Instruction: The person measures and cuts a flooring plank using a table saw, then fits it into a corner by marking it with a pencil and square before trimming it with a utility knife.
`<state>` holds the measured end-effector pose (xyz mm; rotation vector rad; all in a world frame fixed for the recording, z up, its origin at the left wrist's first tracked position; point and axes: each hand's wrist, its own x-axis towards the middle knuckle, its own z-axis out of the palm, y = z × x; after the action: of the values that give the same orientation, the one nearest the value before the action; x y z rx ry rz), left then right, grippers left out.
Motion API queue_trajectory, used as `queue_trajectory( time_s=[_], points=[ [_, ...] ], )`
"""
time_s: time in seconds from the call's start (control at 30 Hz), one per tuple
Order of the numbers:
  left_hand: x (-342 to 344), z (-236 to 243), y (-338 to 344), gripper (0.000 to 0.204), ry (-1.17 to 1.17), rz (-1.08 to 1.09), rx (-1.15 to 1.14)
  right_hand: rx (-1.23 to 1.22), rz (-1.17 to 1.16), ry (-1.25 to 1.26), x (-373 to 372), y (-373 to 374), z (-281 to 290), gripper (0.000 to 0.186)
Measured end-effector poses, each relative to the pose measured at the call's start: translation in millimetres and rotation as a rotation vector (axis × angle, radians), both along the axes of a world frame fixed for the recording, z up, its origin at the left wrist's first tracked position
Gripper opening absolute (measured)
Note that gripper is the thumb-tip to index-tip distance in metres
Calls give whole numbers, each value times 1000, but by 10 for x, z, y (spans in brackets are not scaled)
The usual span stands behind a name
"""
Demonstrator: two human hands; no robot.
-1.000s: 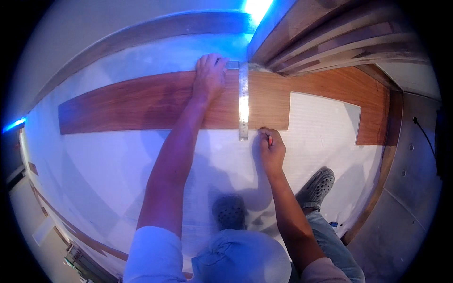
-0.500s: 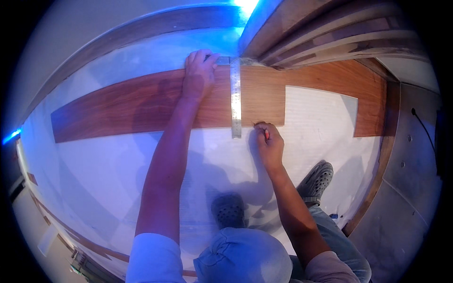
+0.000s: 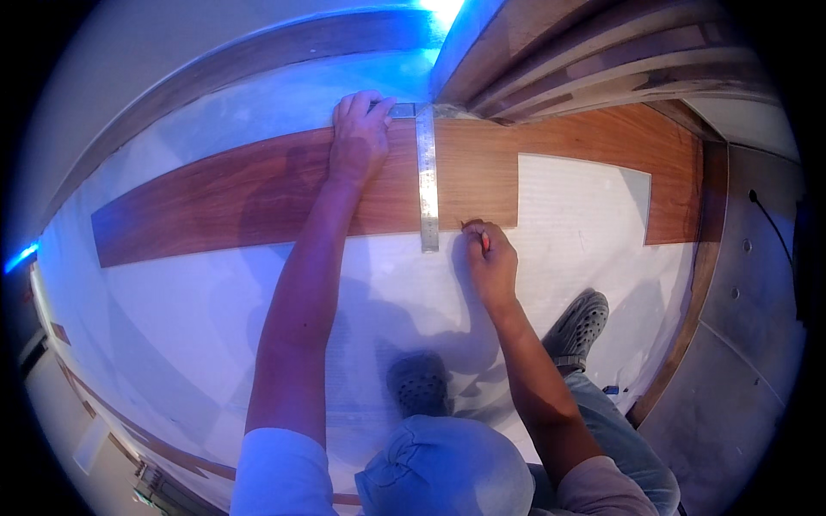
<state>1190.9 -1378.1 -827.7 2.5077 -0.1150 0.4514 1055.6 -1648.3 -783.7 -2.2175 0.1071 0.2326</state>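
At the bottom centre, one rounded, pale fabric shape (image 3: 444, 469) bulges up and blocks part of the white sheet (image 3: 564, 211). Just beyond it are two grey perforated clogs, one left (image 3: 419, 384) and one right (image 3: 582, 325); a small dark-blue object (image 3: 611, 390) lies near the right one. Farther on, the right hand (image 3: 493, 265) pinches one slim red-bodied tool (image 3: 485, 242) at the near edge of one loose wood board (image 3: 215, 198), which lies flat on the sheet. One metal square (image 3: 428, 176) crosses the board, its blade overhanging the near edge. At the far edge, the left hand (image 3: 358, 138) grips the square's dark stock, its forearm hiding some of the board. Beyond, reddish flooring (image 3: 611, 142) runs right, partly covered by a stepped wooden frame (image 3: 594, 64). Two blue-white lights glow, at top (image 3: 443, 10) and far left (image 3: 21, 257).
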Motion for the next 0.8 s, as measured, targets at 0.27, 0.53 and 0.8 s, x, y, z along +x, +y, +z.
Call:
queue_trajectory(
  time_s=[0.27,0.53,0.8],
  points=[
    [-7,-1,-1,36,-5,-6,7,-77,-44,148,121,99,210,20],
    [5,-32,5,36,-38,-16,53,-28,54,-64,497,306,242,28],
    [16,-48,-52,58,-143,-16,174,-176,80,-221,834,622,72,28]
  ],
)
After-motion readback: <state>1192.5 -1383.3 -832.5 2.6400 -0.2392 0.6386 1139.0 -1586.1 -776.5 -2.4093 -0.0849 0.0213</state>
